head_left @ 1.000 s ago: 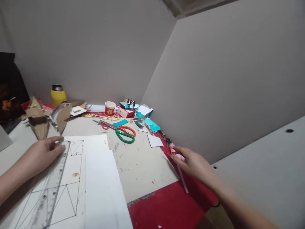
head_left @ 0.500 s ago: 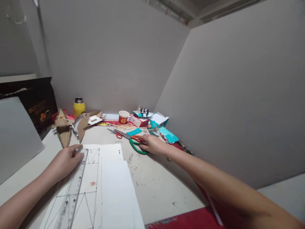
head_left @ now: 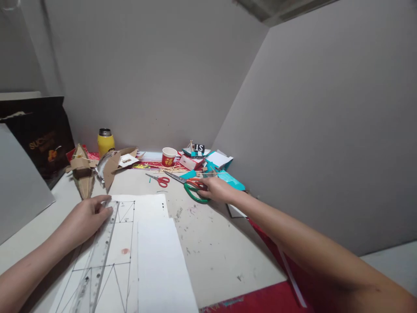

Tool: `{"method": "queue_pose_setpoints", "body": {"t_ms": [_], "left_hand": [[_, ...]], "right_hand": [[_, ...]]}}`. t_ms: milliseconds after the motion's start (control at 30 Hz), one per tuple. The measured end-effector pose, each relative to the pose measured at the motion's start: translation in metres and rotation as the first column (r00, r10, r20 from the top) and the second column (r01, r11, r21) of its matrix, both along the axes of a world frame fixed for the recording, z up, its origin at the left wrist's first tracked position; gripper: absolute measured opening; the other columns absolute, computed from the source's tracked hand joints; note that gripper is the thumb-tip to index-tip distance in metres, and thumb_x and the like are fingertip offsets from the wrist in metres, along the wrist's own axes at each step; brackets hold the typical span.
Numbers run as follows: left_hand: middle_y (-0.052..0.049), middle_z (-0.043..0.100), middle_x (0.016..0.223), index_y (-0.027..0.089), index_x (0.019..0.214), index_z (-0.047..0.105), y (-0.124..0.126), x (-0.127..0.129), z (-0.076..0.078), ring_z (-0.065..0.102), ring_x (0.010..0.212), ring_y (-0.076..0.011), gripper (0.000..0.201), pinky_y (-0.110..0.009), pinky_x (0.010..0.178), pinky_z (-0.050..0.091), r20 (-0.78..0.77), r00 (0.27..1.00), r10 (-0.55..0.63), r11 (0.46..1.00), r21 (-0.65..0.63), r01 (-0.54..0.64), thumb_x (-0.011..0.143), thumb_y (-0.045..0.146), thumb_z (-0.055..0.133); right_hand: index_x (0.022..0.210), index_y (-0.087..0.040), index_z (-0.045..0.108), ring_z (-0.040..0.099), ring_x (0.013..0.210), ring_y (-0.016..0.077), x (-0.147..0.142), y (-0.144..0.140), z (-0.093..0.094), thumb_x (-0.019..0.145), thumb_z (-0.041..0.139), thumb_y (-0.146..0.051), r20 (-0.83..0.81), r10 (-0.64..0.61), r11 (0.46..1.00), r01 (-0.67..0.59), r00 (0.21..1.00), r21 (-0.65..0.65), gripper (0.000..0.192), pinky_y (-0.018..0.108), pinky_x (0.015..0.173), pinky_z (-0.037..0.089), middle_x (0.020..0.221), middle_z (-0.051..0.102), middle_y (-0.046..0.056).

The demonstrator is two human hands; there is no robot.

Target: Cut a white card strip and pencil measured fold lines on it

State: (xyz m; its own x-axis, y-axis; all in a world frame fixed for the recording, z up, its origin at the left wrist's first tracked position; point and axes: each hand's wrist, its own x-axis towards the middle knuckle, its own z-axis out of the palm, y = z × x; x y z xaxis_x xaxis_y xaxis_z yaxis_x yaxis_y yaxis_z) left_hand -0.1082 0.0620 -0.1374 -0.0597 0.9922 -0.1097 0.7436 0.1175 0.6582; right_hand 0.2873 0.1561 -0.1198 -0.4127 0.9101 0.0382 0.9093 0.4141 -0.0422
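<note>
My left hand (head_left: 87, 219) presses on the top end of a clear ruler (head_left: 101, 248), thumb and forefinger over its edges. The ruler lies lengthwise on a white sheet (head_left: 122, 237) with a drawn grid of straight lines and slanted strokes. Further forward, my right hand (head_left: 216, 190) is closed on the handles of large scissors (head_left: 194, 198), one loop green and an orange part beside it. Their blades point away to the left. Small red-handled scissors (head_left: 163, 181) lie just left of them, apart from my hand.
Behind are a paper cup (head_left: 169, 157), a yellow bottle (head_left: 106, 143), thin wooden sticks (head_left: 169, 167), cardboard models (head_left: 84, 174) and turquoise card pieces (head_left: 232, 180). A black bag (head_left: 42, 139) and white board (head_left: 19, 182) stand left. Grey partitions (head_left: 156, 78) enclose the table.
My right hand has shifted right with the large scissors, baring the small red-handled scissors. The left hand keeps its place on the ruler. The view has moved slightly.
</note>
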Motion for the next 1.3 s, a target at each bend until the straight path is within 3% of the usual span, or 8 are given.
{"method": "queue_pose_setpoints", "body": {"t_ms": [167,267,367,533,700,900,1033,1300], "left_hand": [[0.004,0.052,0.056,0.011,0.125,0.058,-0.003,0.003,0.007,0.056,0.053,-0.0227,0.064,-0.031,0.054,0.037,-0.001,1.000,0.001,1.000,0.012,-0.001,0.076,0.051,0.047],[0.004,0.052,0.056,0.011,0.124,0.059,-0.004,0.006,0.011,0.055,0.053,-0.0221,0.063,-0.031,0.054,0.036,-0.010,1.000,0.008,1.000,-0.004,-0.008,0.076,0.050,0.047],[0.004,0.053,0.056,0.010,0.124,0.059,-0.004,0.007,0.011,0.051,0.050,-0.0208,0.064,-0.031,0.052,0.034,-0.008,1.000,0.014,1.000,0.012,-0.014,0.076,0.050,0.047],[0.004,0.052,0.058,0.007,0.125,0.059,-0.005,0.006,0.003,0.052,0.051,-0.0196,0.063,-0.029,0.052,0.036,0.052,0.998,0.016,0.999,0.046,-0.018,0.078,0.046,0.046],[0.005,0.050,0.058,0.007,0.128,0.058,-0.007,0.005,0.003,0.051,0.051,-0.0189,0.063,-0.029,0.052,0.037,0.079,0.997,0.024,0.999,0.042,-0.027,0.078,0.044,0.047],[0.005,0.050,0.059,0.008,0.127,0.059,-0.009,0.007,0.008,0.052,0.052,-0.0190,0.062,-0.030,0.054,0.036,0.084,0.996,0.030,0.999,0.025,-0.032,0.077,0.043,0.050],[0.004,0.051,0.058,0.007,0.127,0.059,-0.008,0.007,0.007,0.051,0.052,-0.0188,0.062,-0.029,0.053,0.036,0.079,0.997,0.028,0.999,0.024,-0.030,0.077,0.042,0.049],[0.004,0.051,0.058,0.008,0.129,0.057,-0.009,0.008,0.010,0.050,0.049,-0.0181,0.061,-0.029,0.051,0.036,0.069,0.997,0.023,1.000,0.003,-0.023,0.079,0.043,0.047]], "right_hand": [[0.088,-0.017,0.067,0.059,0.070,0.0204,-0.013,0.001,0.006,0.086,0.056,-0.028,-0.009,-0.024,0.997,0.024,1.000,0.071,0.016,0.027,0.059,0.034,0.081,0.069,0.009],[0.104,-0.014,0.064,0.062,0.086,0.0230,-0.044,0.002,0.011,0.093,0.047,-0.027,-0.056,0.001,0.993,0.006,0.998,0.120,0.024,0.029,0.069,0.039,0.098,0.070,0.013],[0.113,-0.018,0.063,0.061,0.100,0.0215,-0.084,0.009,0.009,0.093,0.052,-0.028,-0.074,0.106,0.991,-0.099,0.992,0.093,0.024,0.028,0.081,0.043,0.113,0.068,0.009],[0.112,-0.015,0.062,0.064,0.096,0.0210,-0.129,0.033,-0.003,0.095,0.058,-0.033,-0.011,0.188,0.982,-0.188,0.982,0.023,0.025,0.040,0.084,0.053,0.112,0.065,0.008],[0.122,-0.016,0.058,0.063,0.101,0.0220,-0.132,0.054,-0.006,0.096,0.059,-0.032,0.024,0.165,0.986,-0.165,0.986,0.004,0.030,0.042,0.085,0.055,0.121,0.061,0.009],[0.121,-0.016,0.059,0.063,0.101,0.0219,-0.141,0.048,-0.003,0.097,0.056,-0.031,-0.033,0.175,0.984,-0.173,0.984,0.043,0.028,0.041,0.087,0.054,0.117,0.063,0.009],[0.121,-0.017,0.059,0.064,0.101,0.0213,-0.155,0.046,0.000,0.096,0.058,-0.030,-0.040,0.306,0.950,-0.308,0.951,-0.048,0.028,0.041,0.087,0.054,0.117,0.063,0.008],[0.121,-0.017,0.059,0.063,0.100,0.0215,-0.149,0.049,0.009,0.096,0.058,-0.033,-0.011,0.278,0.948,-0.277,0.960,-0.157,0.029,0.042,0.085,0.055,0.121,0.061,0.009]]}}
